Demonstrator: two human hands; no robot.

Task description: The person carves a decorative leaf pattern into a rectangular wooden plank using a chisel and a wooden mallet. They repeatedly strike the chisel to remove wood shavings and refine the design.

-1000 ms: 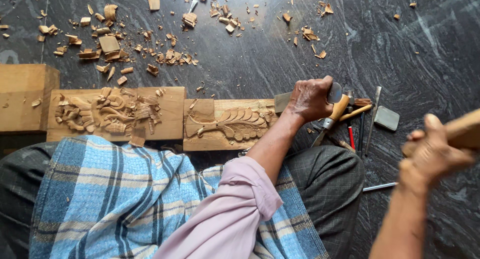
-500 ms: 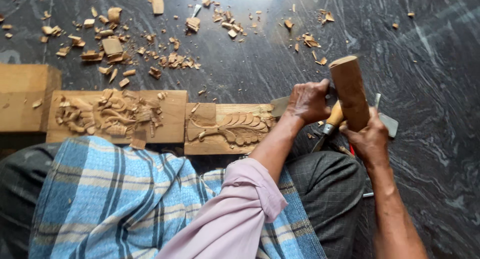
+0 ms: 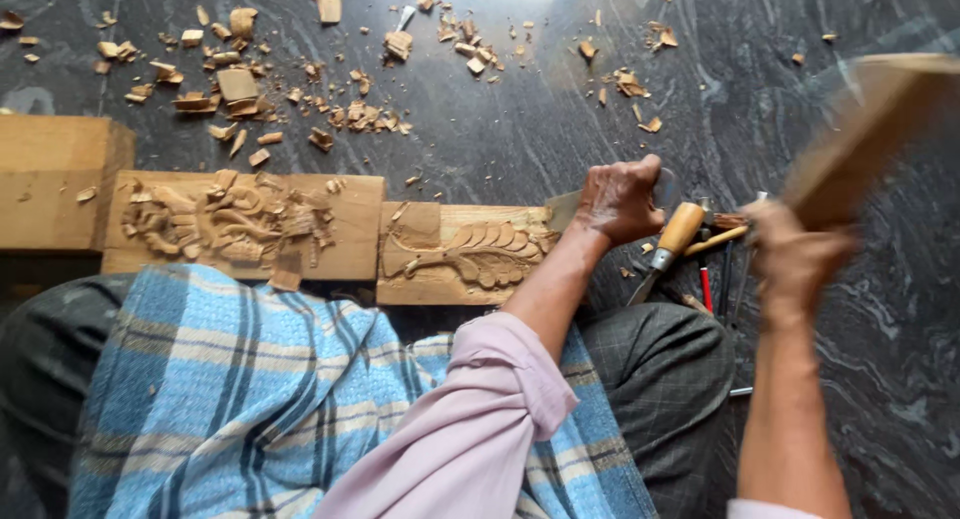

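Note:
My left hand (image 3: 620, 199) grips a flat chisel (image 3: 562, 209) set against the right end of a carved wooden panel (image 3: 470, 254) with a leaf pattern. To its right, my right hand (image 3: 795, 259) is closed on a wooden mallet (image 3: 870, 129). The mallet is raised away from the chisel and blurred. The panel lies on the dark stone floor in front of my lap, which a blue checked cloth (image 3: 250, 399) covers.
A second carved panel (image 3: 240, 224) and a plain wood block (image 3: 50, 179) lie to the left. Wood chips (image 3: 240, 84) litter the floor beyond. Spare tools with wooden handles (image 3: 680, 229) and a red pencil (image 3: 706, 289) lie beside my left hand.
Half a second ago the mallet stood over the chisel by my left hand. It has since swung up and to the right. My left hand has kept still.

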